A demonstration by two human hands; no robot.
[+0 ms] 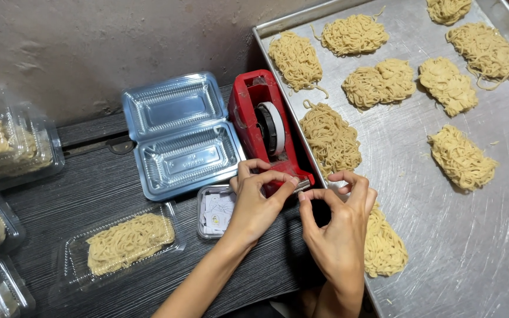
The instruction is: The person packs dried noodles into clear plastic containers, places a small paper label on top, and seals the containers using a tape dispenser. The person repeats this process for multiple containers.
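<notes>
A red tape dispenser (254, 118) with a white roll of tape sits at the left edge of a large metal tray (478, 235). My left hand (254, 203) pinches at the dispenser's cutter end with thumb and forefinger. My right hand (340, 227) is right beside it, fingertips pinched close to the same cutter end; a tape strip between them cannot be made out. An open clear plastic box (181, 135) lies empty just left of the dispenser. A closed clear box of noodles (125, 241) lies nearer me.
Several noodle nests (460, 156) lie spread over the tray. A small clear box of paper labels (214, 211) sits under my left wrist. Filled clear boxes (7, 144) are stacked at the left edge. A plaster wall runs along the back.
</notes>
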